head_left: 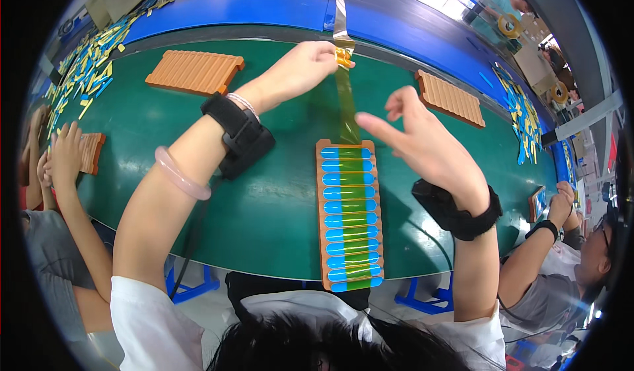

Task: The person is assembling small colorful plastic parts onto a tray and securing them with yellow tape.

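Observation:
A brown ribbed tray (320, 214) stands lengthwise before me on the green table. Several blue rounded strips (328, 206) lie crosswise in its grooves. Transparent amber tape (348, 110) runs down their middle and stretches beyond the tray's far end, up toward the blue surface. My left hand (309, 67) pinches the tape at a bunched, shiny amber part; its fingertips are partly hidden there. Right of the tape, my right hand (422, 136) hangs in the air with thumb and fingers apart, holding nothing. Its thumb tip is close to the tape; whether they touch I cannot tell.
Brown ribbed trays lie at far left (195, 72) and far right (451, 99). A blue belt-like surface (264, 11) runs behind the table, with piles of blue and yellow strips (89, 64) at its sides. Co-workers' hands handle trays on the left (66, 153) and right (561, 202).

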